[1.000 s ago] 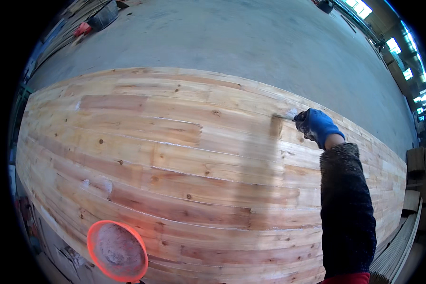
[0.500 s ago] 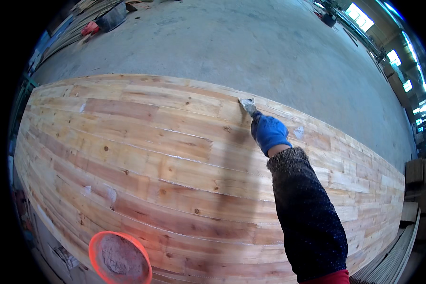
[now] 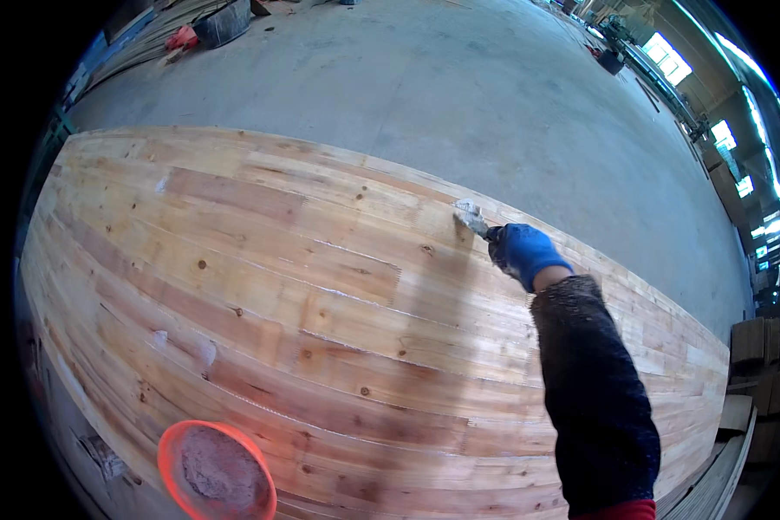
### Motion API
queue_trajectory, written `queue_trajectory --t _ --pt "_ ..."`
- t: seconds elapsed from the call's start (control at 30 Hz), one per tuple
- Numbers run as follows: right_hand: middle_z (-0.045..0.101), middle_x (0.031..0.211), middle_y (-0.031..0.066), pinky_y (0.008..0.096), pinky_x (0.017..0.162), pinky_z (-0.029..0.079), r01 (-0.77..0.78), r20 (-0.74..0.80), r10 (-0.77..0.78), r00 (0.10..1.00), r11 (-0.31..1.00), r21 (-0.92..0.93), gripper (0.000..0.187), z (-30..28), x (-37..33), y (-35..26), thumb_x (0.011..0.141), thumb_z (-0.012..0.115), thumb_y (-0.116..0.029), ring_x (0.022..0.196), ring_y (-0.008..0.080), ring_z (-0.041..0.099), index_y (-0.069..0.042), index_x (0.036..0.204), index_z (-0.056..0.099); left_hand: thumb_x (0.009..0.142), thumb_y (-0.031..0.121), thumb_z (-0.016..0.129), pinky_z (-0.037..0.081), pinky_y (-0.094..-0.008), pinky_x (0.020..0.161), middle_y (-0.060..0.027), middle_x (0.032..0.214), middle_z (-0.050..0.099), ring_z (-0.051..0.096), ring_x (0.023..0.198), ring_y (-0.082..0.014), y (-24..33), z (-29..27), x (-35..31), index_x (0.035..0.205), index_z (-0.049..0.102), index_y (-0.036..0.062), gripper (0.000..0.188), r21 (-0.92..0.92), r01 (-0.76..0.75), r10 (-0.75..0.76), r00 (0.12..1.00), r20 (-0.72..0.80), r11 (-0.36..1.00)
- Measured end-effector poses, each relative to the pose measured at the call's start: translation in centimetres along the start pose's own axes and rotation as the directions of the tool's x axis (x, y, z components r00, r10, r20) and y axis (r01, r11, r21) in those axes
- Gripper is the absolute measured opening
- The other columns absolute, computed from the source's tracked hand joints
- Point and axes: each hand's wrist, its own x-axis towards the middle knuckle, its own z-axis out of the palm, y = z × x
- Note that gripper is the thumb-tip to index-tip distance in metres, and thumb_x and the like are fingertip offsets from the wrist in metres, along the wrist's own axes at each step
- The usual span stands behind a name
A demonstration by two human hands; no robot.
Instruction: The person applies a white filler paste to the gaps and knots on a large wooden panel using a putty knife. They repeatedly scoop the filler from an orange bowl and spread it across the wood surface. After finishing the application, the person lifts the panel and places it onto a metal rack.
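Blue-gloved right hand (image 3: 526, 253) grips a paste-smeared scraper (image 3: 471, 217) by its handle, apparently the surest hold, near the far edge of the wooden panel (image 3: 234, 247). The tool looks light, its blade probably thin and springy. Left hand unseen, state unknown.

We note the right hand (image 3: 523, 253), blue-gloved, gripping a scraper (image 3: 477, 224), pale residue (image 3: 468, 206) on its blade, near the far edge of a wooden panel (image 3: 260, 238). Lower left: orange bowl (image 3: 166, 458), greyish paste (image 3: 221, 468) inside. Grey floor (image 3: 459, 113) beyond.
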Motion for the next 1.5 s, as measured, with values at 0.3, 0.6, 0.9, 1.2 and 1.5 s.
queue_trajectory --t 0.3,0.6,0.9,1.2,1.5 --pt "0.07 0.107 0.0147 0.0452 0.086 0.052 -0.008 -0.006 0.009 1.0 0.997 0.083 0.027 0.6 0.0 -2.8 0.09 0.052 -0.024 0.101 0.0333 0.066 -0.012 0.105 0.071 0.101 0.023 0.047 0.042 -0.0304 0.053 -0.0041 0.065 0.052 0.051 0.054 -0.0158 2.1 1.0 -1.5 0.084 0.052 0.0076 0.024 0.012 0.047 -0.046 0.995 -0.085 0.999" --pt "0.07 0.083 0.0139 0.0425 0.07 0.053 0.091 -0.11 -0.088 0.99 0.995 0.03 0.025 -3.7 1.5 -1.4 0.091 0.053 -0.029 0.076 0.0326 0.067 -0.014 0.099 0.072 0.099 0.022 0.053 0.043 -0.0306 0.052 -0.0045 0.063 0.053 0.051 0.052 -0.0155 1.1 0.4 -1.1 0.08 0.052 0.0067 0.024 0.055 -0.02 0.023 0.999 -0.044 0.998" --pt "0.071 0.089 0.0136 0.0391 0.074 0.052 0.005 0.096 -0.033 0.995 0.96 0.28 0.028 -1.0 -0.7 1.6 0.086 0.063 -0.035 0.083 0.0311 0.068 -0.019 0.107 0.072 0.096 0.017 0.056 0.044 -0.0308 0.053 -0.004 0.066 0.054 0.053 0.054 -0.0166 1.6 0.6 -1.6 0.086 0.053 0.0067 0.014 0.017 -0.016 0.017 0.998 -0.067 1.0" --pt "0.071 0.086 0.0094 0.0352 0.072 0.052 0.144 -0.136 -0.124 0.983 0.978 0.149 0.032 -0.3 3.0 2.1 0.087 0.065 -0.032 0.076 0.0238 0.067 -0.027 0.118 0.069 0.096 0.017 0.057 0.044 -0.0309 0.052 -0.0051 0.067 0.055 0.053 0.053 -0.017 0.2 0.1 -0.5 0.088 0.054 0.0059 0.013 -0.049 -0.002 -0.002 0.997 -0.081 0.999" --pt "0.071 0.085 0.0081 0.0352 0.072 0.052 0.065 0.041 -0.062 0.997 0.995 -0.08 0.032 -3.3 0.9 5.3 0.086 0.063 -0.029 0.074 0.0224 0.067 -0.025 0.117 0.069 0.094 0.014 0.059 0.044 -0.0321 0.05 -0.0052 0.066 0.055 0.052 0.052 -0.0176 -0.6 -0.2 -0.9 0.089 0.054 0.0057 0.011 -0.132 0.06 -0.068 0.996 -0.056 0.989"
